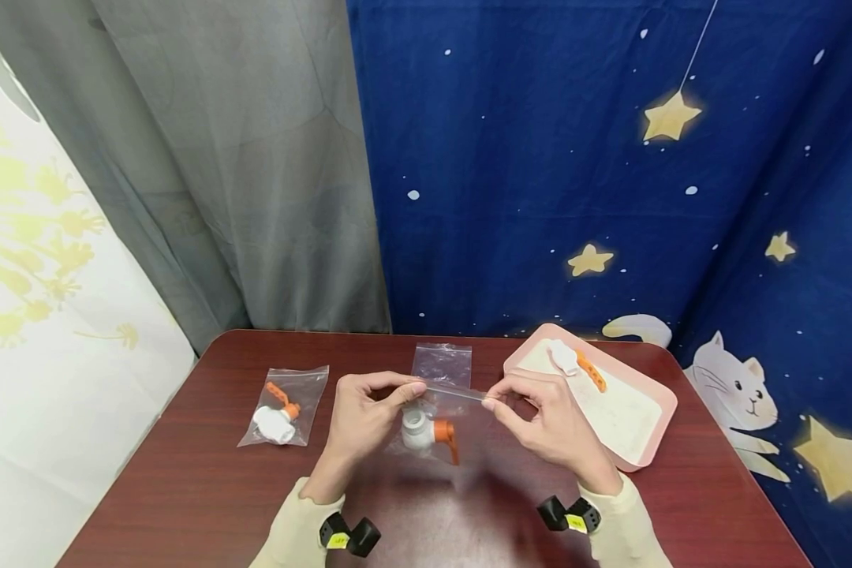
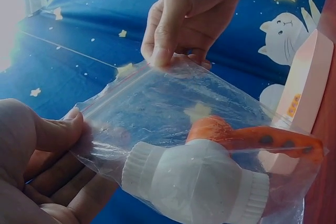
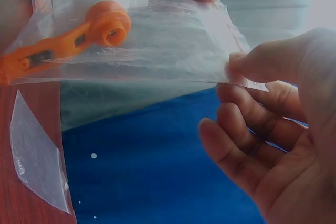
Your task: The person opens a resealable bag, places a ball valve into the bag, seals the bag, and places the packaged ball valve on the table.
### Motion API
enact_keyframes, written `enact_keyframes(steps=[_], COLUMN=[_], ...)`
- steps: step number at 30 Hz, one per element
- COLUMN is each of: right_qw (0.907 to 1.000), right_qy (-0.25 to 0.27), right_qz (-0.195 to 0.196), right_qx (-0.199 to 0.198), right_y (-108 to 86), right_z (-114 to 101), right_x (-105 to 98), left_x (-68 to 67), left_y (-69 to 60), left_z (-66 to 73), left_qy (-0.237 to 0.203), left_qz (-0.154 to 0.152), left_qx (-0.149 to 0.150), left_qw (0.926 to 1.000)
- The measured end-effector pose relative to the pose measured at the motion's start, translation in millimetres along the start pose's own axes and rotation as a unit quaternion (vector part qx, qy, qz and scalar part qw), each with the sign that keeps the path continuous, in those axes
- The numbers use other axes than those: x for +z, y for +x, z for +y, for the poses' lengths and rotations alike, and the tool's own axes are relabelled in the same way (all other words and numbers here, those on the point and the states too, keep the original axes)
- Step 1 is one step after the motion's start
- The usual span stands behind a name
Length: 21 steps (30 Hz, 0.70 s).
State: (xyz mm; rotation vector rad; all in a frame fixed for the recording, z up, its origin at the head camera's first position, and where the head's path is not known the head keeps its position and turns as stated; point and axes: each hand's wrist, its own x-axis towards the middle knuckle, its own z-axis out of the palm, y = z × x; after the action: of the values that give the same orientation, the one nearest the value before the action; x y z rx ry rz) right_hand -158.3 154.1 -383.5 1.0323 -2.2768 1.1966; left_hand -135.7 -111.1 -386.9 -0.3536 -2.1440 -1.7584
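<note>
My left hand (image 1: pixel 364 414) and right hand (image 1: pixel 545 412) pinch the two top corners of a clear zip bag (image 2: pixel 152 95) and stretch its mouth between them. Inside the bag hangs a white plastic ball valve (image 1: pixel 416 434) with an orange lever handle (image 2: pixel 273 139). In the left wrist view the thumb and fingers grip one corner. The right wrist view has the right thumb (image 3: pixel 268 59) pressing the other corner against the index finger, the remaining fingers loosely bent. Whether the seal is fully pressed together cannot be told.
On the table's left lies another zip bag (image 1: pixel 314 386) with a white and orange valve inside. A flat clear bag (image 1: pixel 442 363) lies behind my hands. To the right, a pink tray (image 1: pixel 666 398) carries another white valve (image 1: pixel 562 356) with an orange handle.
</note>
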Motion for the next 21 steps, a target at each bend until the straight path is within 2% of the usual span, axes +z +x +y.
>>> enact_keyframes(steps=[4, 8, 12, 18, 21], right_qw=[1.0000, 0.9998, 0.9975, 0.9853, 0.9812], right_qy=[0.001, 0.014, 0.065, 0.159, 0.180], right_qz=[-0.002, 0.013, 0.021, -0.026, -0.031], right_qx=[0.006, 0.001, 0.019, 0.057, 0.064], right_y=[-1.4, -1.8, -1.9, 2.2, 4.7], right_z=[0.0, 0.8, 1.6, 1.8, 0.9], right_x=[-1.3, 0.0, 3.9, 14.2, 20.0], left_x=[0.4, 1.8, 2.7, 4.9, 6.1], left_y=[-0.8, -2.1, -3.0, -2.3, -1.1], left_z=[-0.2, 0.0, 0.5, -0.7, -1.7], left_qy=[-0.010, -0.026, -0.041, -0.069, -0.082], left_qz=[-0.004, -0.004, 0.000, -0.005, -0.008], left_qx=[-0.007, -0.019, -0.016, -0.010, -0.018], left_qw=[0.9999, 0.9995, 0.9990, 0.9975, 0.9964])
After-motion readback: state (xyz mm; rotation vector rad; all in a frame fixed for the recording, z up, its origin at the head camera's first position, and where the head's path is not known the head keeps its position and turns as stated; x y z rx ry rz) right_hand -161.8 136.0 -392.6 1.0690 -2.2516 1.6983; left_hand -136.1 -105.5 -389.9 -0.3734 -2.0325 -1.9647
